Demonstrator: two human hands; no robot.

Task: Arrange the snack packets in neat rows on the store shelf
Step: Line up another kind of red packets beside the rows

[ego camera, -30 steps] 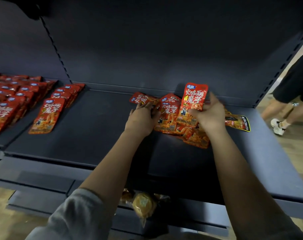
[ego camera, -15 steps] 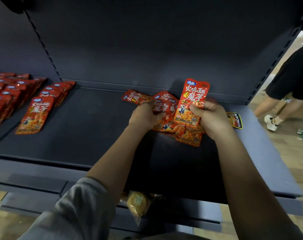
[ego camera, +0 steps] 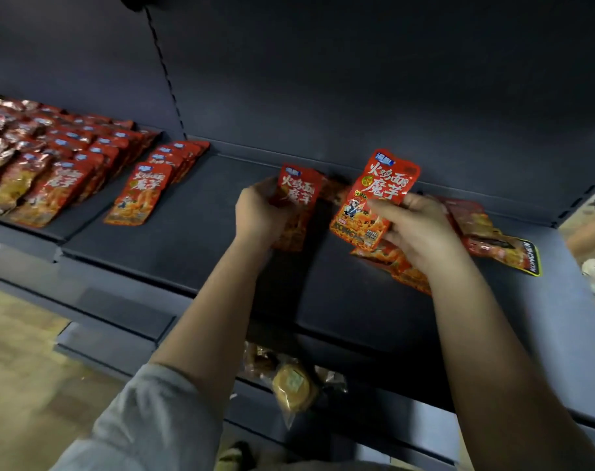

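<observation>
Two packets are lifted from the loose pile (ego camera: 493,239): the left hand (ego camera: 258,215) grips one packet (ego camera: 297,202), the right hand (ego camera: 421,229) pinches another (ego camera: 374,198), probably for the unfinished row (ego camera: 146,185).

Bare shelf (ego camera: 204,239) mid-frame, open between the single row of packets (ego camera: 146,185) at left and the loose pile (ego camera: 486,239) at right. Blocked at far left by packed rows (ego camera: 44,158); closed behind by the back panel (ego camera: 357,79).
</observation>
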